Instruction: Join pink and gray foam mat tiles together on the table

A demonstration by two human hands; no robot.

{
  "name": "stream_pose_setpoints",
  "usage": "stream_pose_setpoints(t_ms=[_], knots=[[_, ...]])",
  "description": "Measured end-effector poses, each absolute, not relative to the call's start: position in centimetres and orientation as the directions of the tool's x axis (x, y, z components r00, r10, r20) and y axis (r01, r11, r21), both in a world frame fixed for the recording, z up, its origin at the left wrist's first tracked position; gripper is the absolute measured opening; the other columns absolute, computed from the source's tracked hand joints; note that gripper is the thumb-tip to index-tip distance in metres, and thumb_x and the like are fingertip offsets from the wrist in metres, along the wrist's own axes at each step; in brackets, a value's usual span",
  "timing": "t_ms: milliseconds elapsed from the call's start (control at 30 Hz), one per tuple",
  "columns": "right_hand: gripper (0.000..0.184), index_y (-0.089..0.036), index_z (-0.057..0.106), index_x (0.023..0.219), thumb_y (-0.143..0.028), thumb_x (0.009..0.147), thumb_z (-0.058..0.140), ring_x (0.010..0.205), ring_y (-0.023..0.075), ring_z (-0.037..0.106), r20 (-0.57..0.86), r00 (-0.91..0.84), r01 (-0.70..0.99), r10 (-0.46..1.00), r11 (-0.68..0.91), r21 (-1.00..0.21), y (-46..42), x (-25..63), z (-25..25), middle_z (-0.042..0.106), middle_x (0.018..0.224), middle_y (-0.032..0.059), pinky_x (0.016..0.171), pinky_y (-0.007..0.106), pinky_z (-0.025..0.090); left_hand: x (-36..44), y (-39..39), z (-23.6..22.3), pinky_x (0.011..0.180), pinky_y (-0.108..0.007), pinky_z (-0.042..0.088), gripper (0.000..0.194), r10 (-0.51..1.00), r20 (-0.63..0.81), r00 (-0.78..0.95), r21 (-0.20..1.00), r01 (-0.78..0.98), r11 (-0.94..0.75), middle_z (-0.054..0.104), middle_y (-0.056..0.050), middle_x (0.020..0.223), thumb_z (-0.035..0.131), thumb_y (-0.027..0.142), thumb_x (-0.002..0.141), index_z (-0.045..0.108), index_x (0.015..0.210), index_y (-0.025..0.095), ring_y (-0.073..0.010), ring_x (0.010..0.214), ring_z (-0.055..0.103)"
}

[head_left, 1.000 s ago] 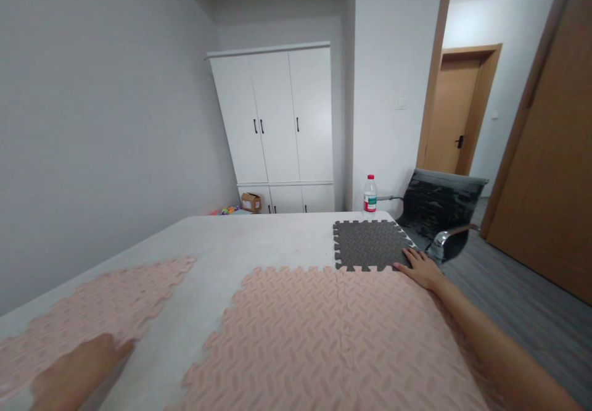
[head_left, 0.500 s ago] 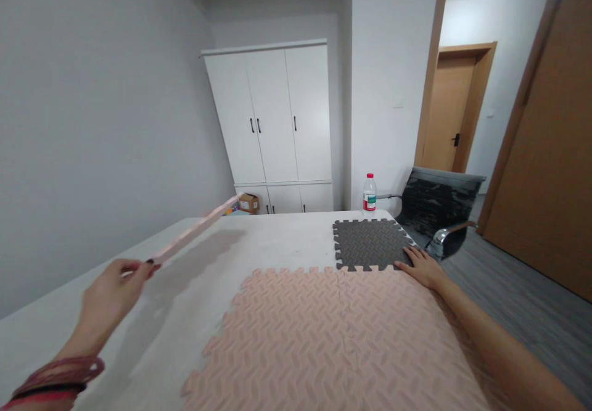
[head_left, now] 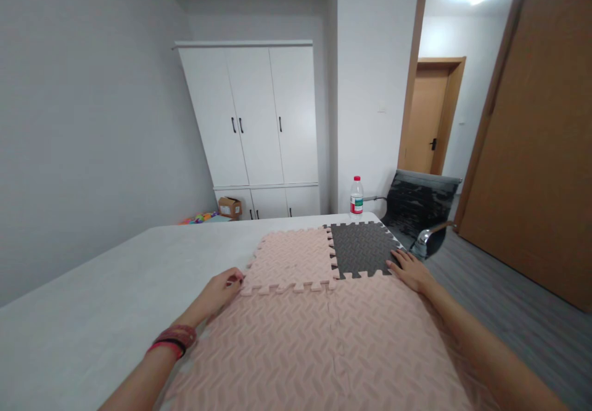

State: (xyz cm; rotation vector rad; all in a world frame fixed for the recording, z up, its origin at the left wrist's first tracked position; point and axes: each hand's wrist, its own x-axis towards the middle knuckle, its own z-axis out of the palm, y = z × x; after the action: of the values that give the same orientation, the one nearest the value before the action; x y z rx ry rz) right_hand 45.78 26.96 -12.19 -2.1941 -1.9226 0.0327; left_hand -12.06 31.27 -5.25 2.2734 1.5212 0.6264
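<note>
A pink foam puzzle tile [head_left: 291,257] lies on the table next to a dark grey tile [head_left: 358,247], its near edge overlapping two joined pink tiles [head_left: 324,343] in front. My left hand [head_left: 222,290] grips the near left corner of that far pink tile, fingers pinched on its edge. My right hand [head_left: 409,269] rests flat, fingers spread, on the near right corner of the grey tile where it meets the pink mat. Red and black bands circle my left wrist.
The grey table [head_left: 92,312] stretches bare to the left. A water bottle [head_left: 356,196] stands at its far edge. A black office chair [head_left: 420,210] sits right of the table. White wardrobe [head_left: 252,121], a cardboard box [head_left: 230,206] and wooden doors stand behind.
My left hand lifted a pink tile from the table's left side, carried it across, and laid it beside the grey tile. My right hand stayed on the grey tile.
</note>
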Motion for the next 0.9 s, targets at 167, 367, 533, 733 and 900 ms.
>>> stream_pose_setpoints(t_ms=[167,367,533,733,900], knots=[[0.078,-0.019,0.031,0.144,-0.068,0.085,0.017,0.138,0.0284,0.023,0.116,0.15,0.974,0.982,-0.127,-0.185,27.1,45.8,-12.2,0.029,0.151,0.0077,0.112,0.046,0.02,-10.7,31.1,-5.3,0.082,-0.034,0.045,0.054,0.943,0.149,0.298,0.409,0.85,-0.333,0.061,-0.007,0.108,0.048,0.055,0.076,0.051,0.118,0.022,-0.0244,0.094,0.061],[0.079,-0.019,0.032,0.143,-0.069,0.085,0.014,0.137,0.0283,0.025,0.119,0.146,0.974,0.982,-0.122,-0.191,27.2,46.0,-12.1,0.03,0.15,0.0089,0.112,0.045,0.02,-9.3,31.2,-5.4,0.089,-0.037,0.041,0.057,0.922,0.102,0.375,0.072,0.921,-0.382,0.055,-0.011,0.115,0.04,0.056,0.082,0.05,0.13,0.027,-0.0279,0.105,0.056],[0.077,-0.019,0.034,0.143,-0.068,0.086,0.013,0.137,0.0269,0.026,0.131,0.144,0.976,0.981,-0.118,-0.185,27.2,46.0,-12.0,0.031,0.15,0.009,0.112,0.043,0.02,-10.7,33.2,-6.0,0.09,-0.036,0.041,0.058,0.933,0.071,0.353,0.071,0.931,-0.358,0.053,-0.011,0.12,0.039,0.056,0.082,0.048,0.133,0.028,-0.028,0.108,0.054],[0.077,-0.019,0.035,0.142,-0.068,0.086,0.013,0.137,0.0262,0.026,0.147,0.149,0.974,0.978,-0.119,-0.193,27.0,46.1,-12.0,0.032,0.149,0.0094,0.112,0.042,0.021,-11.5,34.6,-6.1,0.089,-0.036,0.041,0.061,0.934,0.018,0.356,0.047,0.933,-0.356,0.056,-0.011,0.115,0.04,0.058,0.08,0.048,0.132,0.028,-0.028,0.107,0.054],[0.076,-0.019,0.035,0.142,-0.067,0.087,0.014,0.136,0.0269,0.027,0.155,0.151,0.972,0.976,-0.119,-0.202,27.1,46.1,-12.2,0.033,0.149,0.0092,0.111,0.043,0.021,-11.3,34.7,-6.1,0.088,-0.039,0.042,0.063,0.938,-0.01,0.347,0.012,0.938,-0.347,0.055,-0.013,0.115,0.038,0.06,0.08,0.047,0.133,0.027,-0.0296,0.107,0.054]])
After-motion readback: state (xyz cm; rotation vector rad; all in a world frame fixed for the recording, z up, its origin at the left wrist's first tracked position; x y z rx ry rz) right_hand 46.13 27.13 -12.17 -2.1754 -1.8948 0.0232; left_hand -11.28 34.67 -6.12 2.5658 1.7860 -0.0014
